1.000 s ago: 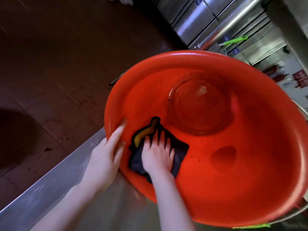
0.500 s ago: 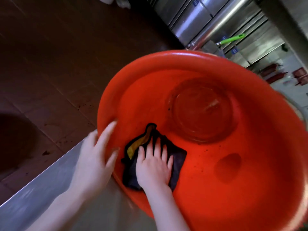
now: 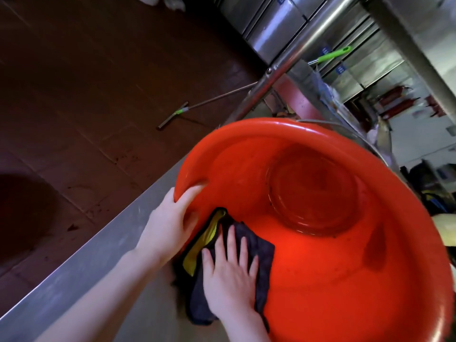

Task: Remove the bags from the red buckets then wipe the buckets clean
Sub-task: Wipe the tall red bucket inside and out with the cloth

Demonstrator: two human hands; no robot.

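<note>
Red bucket (image 3: 320,267) sits tipped toward the camera on the stainless steel counter (image 3: 74,280), its open mouth facing up and out, no bag inside it. Left hand (image 3: 170,223) clamps the near-left rim: thumb hooked over the lip and inside the wall, fingers wrapped round the outside, pinching that rim between them. Just to the right of that grip, right hand (image 3: 229,272) lies flat with fingers spread, palm pressing a dark cloth (image 3: 261,257) against the inner wall of the bucket. A yellow lining of the cloth shows at its folded edge, between the two hands. Part of the cloth drapes down over the rim below the right wrist. Beyond the fingertips, deeper in, the round bucket bottom looks wet and glossy, with dark specks scattered on the wall to the right of the pressing hand. Well away from both hands, up and left on the dark tiled floor (image 3: 74,95), lies a squeegee (image 3: 177,114) with a green collar on its long handle.
</note>
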